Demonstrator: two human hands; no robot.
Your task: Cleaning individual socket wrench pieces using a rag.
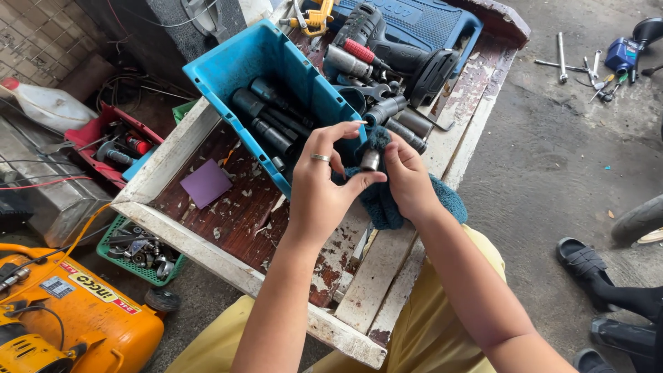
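Much of the socket (370, 160) is hidden from you: only its metal end shows between your fingers, and the rest is wrapped in the blue rag (387, 200). The rag itself is half covered by your right hand (409, 181), and its lower edge hangs over the worn wooden tabletop (235, 207). Your left hand (321, 186), with a ring on one finger, is curled, thumb and fingertips pinching the socket from the left. Your right hand is closed around the rag and presses it against the socket from the right. Just behind your hands sits a tilted blue bin (255, 62) of dark sockets; how many lie inside is hard to make out. A purple square (207, 183) lies on the tabletop to the left.
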